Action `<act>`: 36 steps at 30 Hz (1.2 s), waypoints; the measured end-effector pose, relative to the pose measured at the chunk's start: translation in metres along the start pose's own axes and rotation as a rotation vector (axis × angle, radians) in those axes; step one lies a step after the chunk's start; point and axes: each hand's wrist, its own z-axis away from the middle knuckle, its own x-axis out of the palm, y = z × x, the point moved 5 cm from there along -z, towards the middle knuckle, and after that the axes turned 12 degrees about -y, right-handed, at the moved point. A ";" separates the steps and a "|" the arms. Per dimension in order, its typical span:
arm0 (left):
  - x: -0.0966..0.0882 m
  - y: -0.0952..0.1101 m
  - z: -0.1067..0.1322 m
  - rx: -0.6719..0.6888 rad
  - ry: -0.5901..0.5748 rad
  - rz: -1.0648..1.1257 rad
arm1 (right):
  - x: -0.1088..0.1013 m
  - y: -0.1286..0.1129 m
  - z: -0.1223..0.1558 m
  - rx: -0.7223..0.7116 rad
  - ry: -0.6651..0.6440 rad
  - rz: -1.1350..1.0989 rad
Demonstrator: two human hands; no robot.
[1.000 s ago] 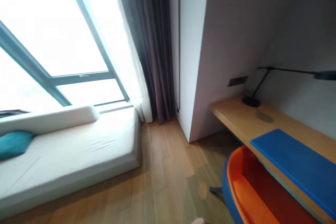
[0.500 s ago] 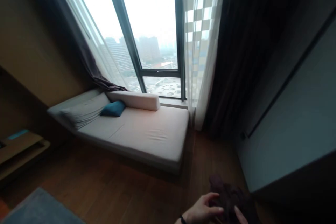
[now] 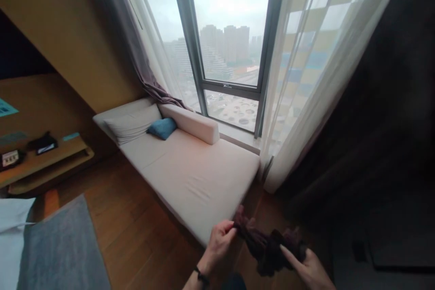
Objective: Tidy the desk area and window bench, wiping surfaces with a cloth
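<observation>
Your left hand pinches one end of the dark cloth between thumb and fingers. Your right hand is closed on the other end, its thumb lying across the top; its remaining fingers are hidden by the folds. The cloth hangs bunched between your two hands, above the floor and, in this view, right of the near end of the couch. A dark band is worn above your left hand. A blue cushion lies on the couch. A sheer curtain hangs beside the window.
</observation>
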 end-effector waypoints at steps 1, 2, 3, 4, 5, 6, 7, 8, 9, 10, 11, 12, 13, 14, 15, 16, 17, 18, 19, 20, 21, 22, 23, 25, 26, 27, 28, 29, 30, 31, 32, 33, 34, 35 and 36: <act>-0.014 0.013 -0.012 0.036 0.062 0.040 | -0.005 -0.019 -0.021 -0.063 -0.063 -0.006; -0.028 0.023 -0.027 0.066 0.130 0.117 | -0.009 -0.039 -0.042 -0.143 -0.129 -0.013; -0.043 0.028 -0.043 0.091 0.210 0.222 | -0.013 -0.058 -0.063 -0.221 -0.187 -0.009; -0.057 0.030 -0.062 0.114 0.295 0.350 | -0.018 -0.078 -0.085 -0.295 -0.243 0.007; -0.069 0.030 -0.085 0.130 0.373 0.493 | -0.023 -0.096 -0.107 -0.355 -0.289 0.039; -0.079 0.028 -0.111 0.134 0.437 0.646 | -0.029 -0.111 -0.129 -0.395 -0.325 0.087; -0.087 0.027 -0.140 0.120 0.480 0.799 | -0.036 -0.125 -0.151 -0.419 -0.343 0.141; -0.092 0.026 -0.170 0.092 0.508 0.940 | -0.046 -0.136 -0.172 -0.426 -0.347 0.196; -0.096 0.028 -0.201 0.057 0.528 1.056 | -0.056 -0.145 -0.193 -0.422 -0.343 0.243; -0.100 0.033 -0.232 0.027 0.547 1.143 | -0.068 -0.152 -0.212 -0.411 -0.333 0.279; -0.105 0.040 -0.260 0.014 0.570 1.196 | -0.082 -0.156 -0.230 -0.394 -0.321 0.300; -0.111 0.049 -0.286 0.030 0.586 1.212 | -0.096 -0.158 -0.246 -0.373 -0.311 0.304; -0.119 0.061 -0.310 0.081 0.590 1.191 | -0.113 -0.158 -0.262 -0.355 -0.300 0.298; -0.129 0.074 -0.332 0.156 0.586 1.141 | -0.130 -0.157 -0.277 -0.337 -0.285 0.289; -0.139 0.086 -0.350 0.227 0.587 1.070 | -0.149 -0.155 -0.292 -0.318 -0.263 0.280; -0.149 0.097 -0.366 0.273 0.601 0.980 | -0.168 -0.152 -0.308 -0.301 -0.234 0.276; -0.158 0.105 -0.380 0.289 0.628 0.877 | -0.186 -0.151 -0.326 -0.290 -0.203 0.283; -0.168 0.111 -0.392 0.275 0.671 0.779 | -0.202 -0.153 -0.345 -0.288 -0.178 0.314; -0.177 0.116 -0.403 0.243 0.725 0.696 | -0.215 -0.158 -0.365 -0.296 -0.160 0.374; -0.185 0.119 -0.413 0.207 0.776 0.630 | -0.224 -0.168 -0.385 -0.314 -0.153 0.470; -0.193 0.122 -0.422 0.188 0.822 0.586 | -0.228 -0.182 -0.406 -0.339 -0.159 0.618; -0.201 0.126 -0.431 0.184 0.860 0.563 | -0.229 -0.199 -0.426 -0.362 -0.176 0.793; -0.209 0.129 -0.441 0.187 0.893 0.558 | -0.226 -0.217 -0.446 -0.374 -0.201 0.975; -0.223 0.135 -0.461 0.197 0.955 0.549 | -0.218 -0.253 -0.484 -0.388 -0.260 1.240; -0.230 0.138 -0.473 0.207 0.981 0.535 | -0.214 -0.269 -0.503 -0.409 -0.289 1.297; -0.237 0.141 -0.486 0.220 0.995 0.513 | -0.211 -0.282 -0.522 -0.434 -0.316 1.331; -0.243 0.143 -0.501 0.232 0.996 0.484 | -0.212 -0.290 -0.542 -0.454 -0.333 1.352; -0.247 0.144 -0.520 0.239 0.988 0.443 | -0.215 -0.292 -0.564 -0.459 -0.340 1.389; -0.249 0.145 -0.541 0.236 0.974 0.387 | -0.222 -0.287 -0.586 -0.442 -0.334 1.436; -0.248 0.144 -0.564 0.218 0.950 0.311 | -0.234 -0.277 -0.609 -0.394 -0.315 1.489; -0.244 0.141 -0.591 0.188 0.919 0.224 | -0.251 -0.262 -0.629 -0.320 -0.290 1.543; -0.236 0.137 -0.620 0.147 0.880 0.139 | -0.271 -0.243 -0.646 -0.226 -0.270 1.590; -0.224 0.130 -0.650 0.096 0.821 0.058 | -0.295 -0.220 -0.659 -0.118 -0.261 1.625; -0.206 0.121 -0.681 0.045 0.737 -0.007 | -0.320 -0.195 -0.665 0.000 -0.267 1.649; -0.184 0.110 -0.711 -0.002 0.638 -0.049 | -0.347 -0.169 -0.664 0.118 -0.285 1.658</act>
